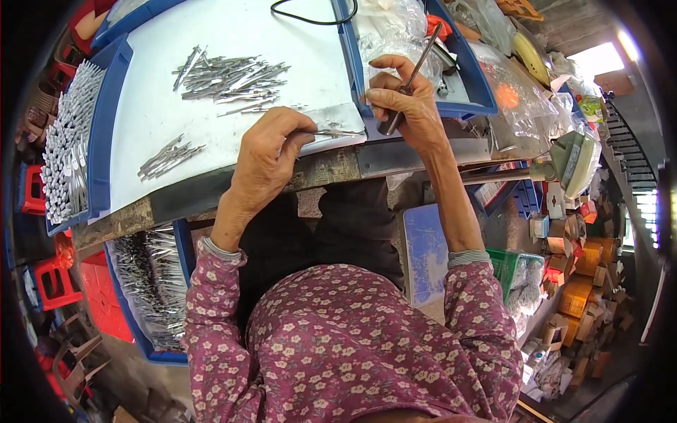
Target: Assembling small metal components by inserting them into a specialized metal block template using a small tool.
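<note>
Seats: red plastic stools off to the left
Floor: grey
Right side: cartons heaped up
Light: white glare, upper right

Pinches with the left hand, back of it upward, bringing left thumb and bent left forefinger close together at the tips and pointing both toward the right fingers. Tucks the remaining left fingers beneath the palm, probably curled, though mostly hidden from this angle. Grips with the right hand, apart from the left fingertips, to their right and slightly farther forward, arching the right forefinger beyond the thumb. Slants both bare forearms inward, each behind its own fingers.
</note>
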Demonstrator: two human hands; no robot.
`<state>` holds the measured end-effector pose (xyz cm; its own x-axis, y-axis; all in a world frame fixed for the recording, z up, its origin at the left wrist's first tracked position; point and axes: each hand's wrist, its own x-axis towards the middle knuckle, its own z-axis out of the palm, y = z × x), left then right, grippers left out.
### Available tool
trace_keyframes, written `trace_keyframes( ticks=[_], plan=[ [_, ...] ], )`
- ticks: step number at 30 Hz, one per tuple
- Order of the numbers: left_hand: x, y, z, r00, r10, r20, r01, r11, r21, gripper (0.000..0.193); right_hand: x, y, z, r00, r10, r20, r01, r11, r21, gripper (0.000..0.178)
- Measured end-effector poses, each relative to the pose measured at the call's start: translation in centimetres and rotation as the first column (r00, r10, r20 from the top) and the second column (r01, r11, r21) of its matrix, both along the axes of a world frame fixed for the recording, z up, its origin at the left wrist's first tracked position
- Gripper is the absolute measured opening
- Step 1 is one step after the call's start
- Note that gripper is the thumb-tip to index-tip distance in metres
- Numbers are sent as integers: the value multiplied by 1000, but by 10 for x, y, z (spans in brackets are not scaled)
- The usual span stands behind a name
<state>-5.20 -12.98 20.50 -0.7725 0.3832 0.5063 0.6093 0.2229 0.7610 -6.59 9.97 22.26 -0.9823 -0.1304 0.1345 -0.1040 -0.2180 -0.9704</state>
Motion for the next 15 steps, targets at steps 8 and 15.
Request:
trace_keyframes(
  ticks=[8, 15],
  plan=[
    [2, 3, -2, 1000, -14, -13, 14, 1000, -13, 14, 3, -3, -7, 999, 18, 39, -20, 999, 34, 16],
    [2, 4, -8, 1000, -6, 30, 5, 999, 42, 18, 11, -11, 3, 998, 17, -52, 0, 952, 306, 20]
  ],
)
